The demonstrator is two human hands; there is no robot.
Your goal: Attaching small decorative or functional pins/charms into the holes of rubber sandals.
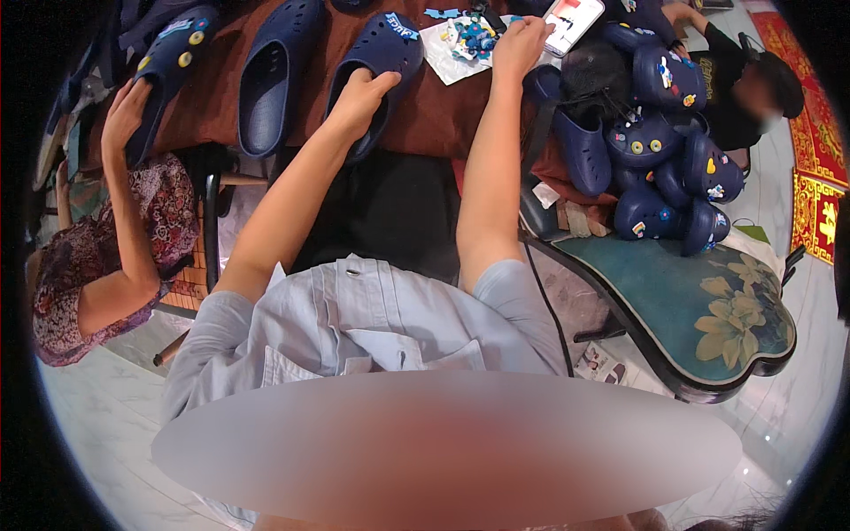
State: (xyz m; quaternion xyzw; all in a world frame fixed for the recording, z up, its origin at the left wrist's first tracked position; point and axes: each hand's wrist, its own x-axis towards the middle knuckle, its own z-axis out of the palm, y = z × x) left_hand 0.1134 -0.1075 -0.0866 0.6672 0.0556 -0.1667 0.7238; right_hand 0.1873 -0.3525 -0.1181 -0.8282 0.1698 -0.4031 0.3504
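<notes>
My left hand is on a navy clog with round holes and a blue-and-white charm on its toe. Its fingers go into the opening and the thumb lies across the upper, closed on the clog. My right hand reaches to the far side of the table, fingers bent and bunched at the left edge of a lit phone. Whether they grip the phone or something small is hidden. Beside that hand, a pile of small blue, white and yellow charms rests on a white plastic sheet.
A plain navy clog lies left of mine. Another person's hand holds a charmed clog at far left. Charmed clogs are heaped at right, near a teal floral chair. Another person sits beyond. Brown cloth covers the table.
</notes>
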